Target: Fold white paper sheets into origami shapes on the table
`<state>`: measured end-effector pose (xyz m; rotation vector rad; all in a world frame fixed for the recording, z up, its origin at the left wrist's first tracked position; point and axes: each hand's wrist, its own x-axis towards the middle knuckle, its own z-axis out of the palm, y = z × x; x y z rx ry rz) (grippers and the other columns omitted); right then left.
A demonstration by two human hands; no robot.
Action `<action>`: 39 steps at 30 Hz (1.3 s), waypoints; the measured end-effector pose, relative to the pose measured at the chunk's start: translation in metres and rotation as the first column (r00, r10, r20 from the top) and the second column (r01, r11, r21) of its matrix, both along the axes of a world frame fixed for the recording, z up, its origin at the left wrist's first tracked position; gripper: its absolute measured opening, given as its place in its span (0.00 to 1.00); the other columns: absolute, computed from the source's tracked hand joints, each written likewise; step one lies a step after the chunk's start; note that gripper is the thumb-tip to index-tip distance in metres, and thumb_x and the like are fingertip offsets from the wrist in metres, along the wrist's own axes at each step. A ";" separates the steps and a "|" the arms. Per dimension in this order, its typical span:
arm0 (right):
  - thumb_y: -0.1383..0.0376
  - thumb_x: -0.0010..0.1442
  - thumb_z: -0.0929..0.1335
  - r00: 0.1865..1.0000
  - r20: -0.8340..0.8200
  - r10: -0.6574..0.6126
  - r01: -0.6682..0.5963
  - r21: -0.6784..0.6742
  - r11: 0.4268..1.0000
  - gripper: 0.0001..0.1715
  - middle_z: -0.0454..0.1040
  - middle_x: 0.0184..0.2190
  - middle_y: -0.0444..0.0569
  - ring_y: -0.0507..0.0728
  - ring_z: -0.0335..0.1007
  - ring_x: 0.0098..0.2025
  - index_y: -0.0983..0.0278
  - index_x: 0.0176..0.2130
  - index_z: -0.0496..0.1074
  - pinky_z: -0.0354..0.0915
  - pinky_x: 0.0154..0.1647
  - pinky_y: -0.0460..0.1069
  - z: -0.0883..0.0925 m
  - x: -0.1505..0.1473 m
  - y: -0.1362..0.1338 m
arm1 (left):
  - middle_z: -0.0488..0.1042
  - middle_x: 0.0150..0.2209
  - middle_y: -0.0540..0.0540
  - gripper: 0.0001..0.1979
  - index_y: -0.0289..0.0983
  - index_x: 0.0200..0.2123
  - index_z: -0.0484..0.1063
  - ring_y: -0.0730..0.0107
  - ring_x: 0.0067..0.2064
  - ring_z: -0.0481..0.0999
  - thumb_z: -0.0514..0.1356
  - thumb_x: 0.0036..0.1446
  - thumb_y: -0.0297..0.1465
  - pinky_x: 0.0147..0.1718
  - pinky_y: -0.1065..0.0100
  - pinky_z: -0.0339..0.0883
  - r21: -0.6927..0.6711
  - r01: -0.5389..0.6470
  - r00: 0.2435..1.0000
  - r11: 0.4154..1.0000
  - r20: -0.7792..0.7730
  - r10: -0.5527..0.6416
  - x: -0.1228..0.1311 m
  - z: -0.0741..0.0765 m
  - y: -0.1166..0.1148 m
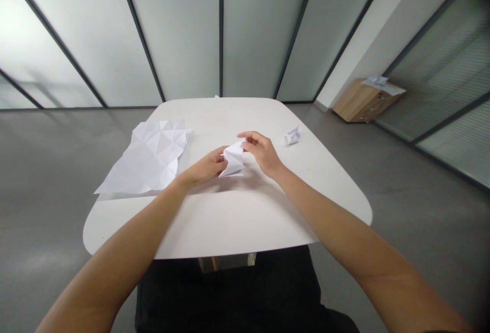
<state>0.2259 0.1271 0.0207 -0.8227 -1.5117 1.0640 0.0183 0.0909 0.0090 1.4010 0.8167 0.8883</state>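
Both of the person's hands meet over the middle of the white table [237, 226], where the folded paper [235, 158] is held. The left hand [210, 166] has its grip closed on the paper's left side, some of its fingers lost behind the folds. The right hand [263, 153] pinches the upper right corner between thumb and finger, though the exact contact is small and partly covered by the fingertips. Whether the paper's lower edge touches the table cannot be told (a soft shadow lies just beside it).

Its long axis runs roughly away from the person, the top leaning right, while a sharp lower corner points left and back toward the body. The inner layers are hard to make out, white against white.

A creased sheet [158, 152] lies to the left, its near edge partly behind the left forearm. A smaller folded piece [293, 136] rests near the table's right edge. Under the near edge, an object [229, 262] is mostly hidden.
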 end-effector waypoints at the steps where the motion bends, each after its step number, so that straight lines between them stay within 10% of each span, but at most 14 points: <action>1: 0.58 0.54 0.75 0.999 -0.032 0.018 -0.020 -0.035 0.999 0.13 0.70 0.31 0.43 0.54 0.70 0.36 0.60 0.40 0.79 0.74 0.45 0.52 0.000 0.001 0.001 | 0.79 0.41 0.45 0.33 0.41 0.65 0.68 0.70 0.36 0.78 0.67 0.57 0.34 0.31 0.74 0.70 -0.042 0.013 0.999 0.999 0.030 -0.012 -0.001 0.002 -0.001; 7: 0.56 0.51 0.77 0.984 -0.147 0.100 -0.124 -0.162 0.979 0.14 0.73 0.31 0.42 0.54 0.72 0.39 0.60 0.31 0.74 0.75 0.51 0.56 -0.002 -0.002 -0.001 | 0.78 0.43 0.47 0.42 0.49 0.69 0.62 0.76 0.33 0.79 0.71 0.54 0.30 0.24 0.80 0.66 -0.153 -0.005 0.977 0.988 0.210 0.037 -0.009 0.005 0.002; 18: 0.56 0.50 0.79 0.994 -0.082 -0.075 0.073 -0.019 0.997 0.27 0.78 0.43 0.47 0.55 0.73 0.42 0.59 0.48 0.75 0.72 0.50 0.53 -0.010 0.000 0.006 | 0.78 0.39 0.48 0.29 0.48 0.61 0.72 0.75 0.31 0.80 0.68 0.56 0.28 0.20 0.81 0.65 -0.333 0.012 0.976 0.943 0.207 0.061 -0.007 0.006 0.004; 30: 0.54 0.55 0.78 0.979 -0.127 0.157 -0.161 -0.018 0.987 0.36 0.78 0.58 0.53 0.62 0.74 0.60 0.55 0.61 0.72 0.70 0.62 0.61 -0.007 -0.002 0.000 | 0.80 0.36 0.47 0.32 0.46 0.67 0.69 0.84 0.22 0.74 0.62 0.61 0.23 0.17 0.88 0.62 -0.528 0.106 0.896 0.843 0.418 0.149 -0.007 0.012 0.008; 39: 0.63 0.55 0.74 0.988 0.147 0.047 -0.064 0.114 0.991 0.12 0.81 0.45 0.50 0.58 0.77 0.46 0.61 0.41 0.80 0.72 0.49 0.53 -0.007 0.000 0.000 | 0.76 0.29 0.50 0.29 0.40 0.65 0.71 0.82 0.22 0.75 0.61 0.61 0.20 0.19 0.86 0.68 -0.527 0.102 0.900 0.844 0.411 0.148 -0.005 0.000 0.012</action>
